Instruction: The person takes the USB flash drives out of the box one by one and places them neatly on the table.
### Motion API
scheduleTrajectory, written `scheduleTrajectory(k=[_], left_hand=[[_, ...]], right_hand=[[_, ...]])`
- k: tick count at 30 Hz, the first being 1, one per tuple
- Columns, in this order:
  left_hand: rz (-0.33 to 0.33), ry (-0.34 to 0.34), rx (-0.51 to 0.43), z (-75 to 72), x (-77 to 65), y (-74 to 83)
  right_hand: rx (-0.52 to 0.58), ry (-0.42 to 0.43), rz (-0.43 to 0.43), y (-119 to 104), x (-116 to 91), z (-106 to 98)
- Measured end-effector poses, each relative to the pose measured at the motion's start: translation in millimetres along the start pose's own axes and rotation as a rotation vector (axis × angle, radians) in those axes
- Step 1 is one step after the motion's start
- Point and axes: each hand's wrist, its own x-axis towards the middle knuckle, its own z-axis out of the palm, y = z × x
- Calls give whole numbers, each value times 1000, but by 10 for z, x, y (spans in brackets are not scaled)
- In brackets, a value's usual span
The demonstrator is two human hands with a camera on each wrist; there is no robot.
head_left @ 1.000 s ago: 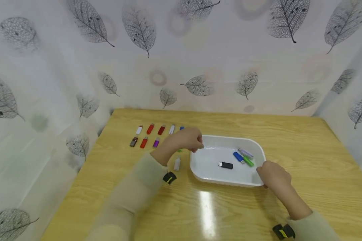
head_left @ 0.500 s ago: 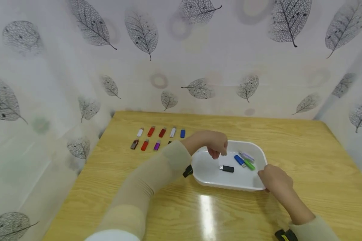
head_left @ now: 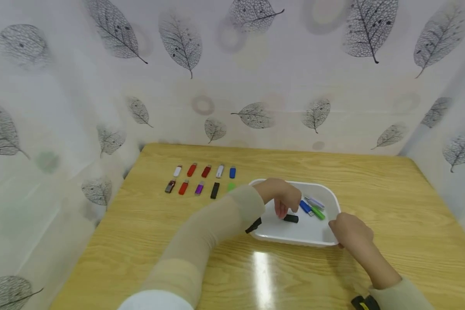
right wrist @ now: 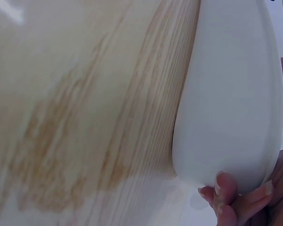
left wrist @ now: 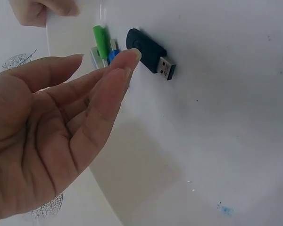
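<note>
Over the white plastic tray (head_left: 309, 233), my left hand (head_left: 284, 196) reaches down at a black USB stick (head_left: 291, 218) on its bottom. The left wrist view has the hand (left wrist: 49, 127) with thumb and fingers apart; a fingertip overlaps the black stick (left wrist: 148, 51), and I cannot tell whether it touches. My right hand (head_left: 352, 232) grips the tray's near right corner, its fingers (right wrist: 226, 184) curled against the outer wall. A blue USB stick (head_left: 306, 207), a green one (head_left: 318, 212) and a pale purple one (head_left: 315, 203) lie together in the tray's right part.
Left of the tray, two rows of USB sticks lie on the wooden table (head_left: 139, 241), among them a purple one (head_left: 199, 188), a black one (head_left: 214, 190) and a blue one (head_left: 232, 172). A leaf-patterned curtain (head_left: 271, 77) hangs behind and beside the table.
My left hand has moved right from above the tray's left rim and down to the black USB stick inside. My right hand stays on the tray's corner.
</note>
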Motion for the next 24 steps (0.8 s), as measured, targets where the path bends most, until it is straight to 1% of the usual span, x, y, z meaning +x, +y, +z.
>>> scheduleTrajectory(k=[2,3,7,11,13,17,19,22,24], left_hand=[[-38,-1,32,1,12,52],[-60,-1,33,2,17,81],[-133,-10,-3,19,73,174],[-170,-14,-26,63,159,190],[-182,-8,-25,76,164,183],[-142,-6,48,67,144,133],[-124,-3,108,53,135,111],[-136,-2,194,25,136,105],[-153,-14,271,6,141,118]], right_hand=[[-3,-1,1,-6,0,-6],[-4,-1,4,-8,-1,-10],[-6,-2,14,-11,-5,-15],[-3,-7,13,-21,-8,-3],[-6,-5,10,-30,-8,3],[-15,-7,9,-38,-10,0],[-18,-8,10,-33,-10,-6],[-18,-7,14,-22,-7,-8],[-16,-8,16,-15,-6,-8]])
